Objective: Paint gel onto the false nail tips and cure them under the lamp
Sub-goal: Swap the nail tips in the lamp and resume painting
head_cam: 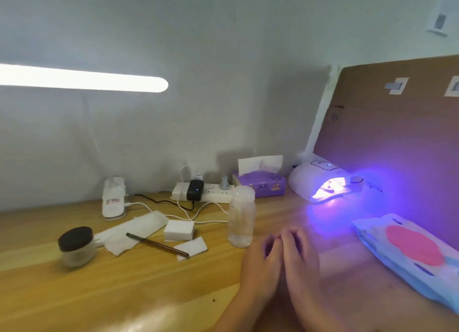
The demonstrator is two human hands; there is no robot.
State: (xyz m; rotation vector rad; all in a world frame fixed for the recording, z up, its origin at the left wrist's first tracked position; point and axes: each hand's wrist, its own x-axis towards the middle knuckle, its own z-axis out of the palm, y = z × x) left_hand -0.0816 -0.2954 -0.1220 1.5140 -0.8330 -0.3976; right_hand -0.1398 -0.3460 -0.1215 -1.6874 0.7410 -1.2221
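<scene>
On a wooden desk (124,294) against a pale wall, a person's two hands are resting side by side at the near edge. The left hand (263,259) and the right hand (304,257) are touching along their inner sides, with fingers loosely bent and relaxed, holding nothing.

Well beyond them to the right, a white curing lamp (304,180) is glowing violet and spilling light across the wood and up a cardboard panel (397,133) that is standing just behind it. A small shape is sitting inside the lit mouth, but the glare is washing it out, so it cannot be told whether this is the nail tips.

A thin dark brush (157,244) is lying unheld to the left of the hands, its tip resting on a white pad (192,247) and its shaft crossing a folded white sheet (131,232). A white block (178,229) is sitting just behind the pad.

A frosted jar (77,247) with a black lid is standing further left, closed.

A clear bottle (242,217) is standing upright just beyond the left hand's fingers.

A purple tissue box (259,185) and a white power strip (213,193) are lining the wall, while a pink-and-white packet (409,252) is lying flat to the right of the hands.
</scene>
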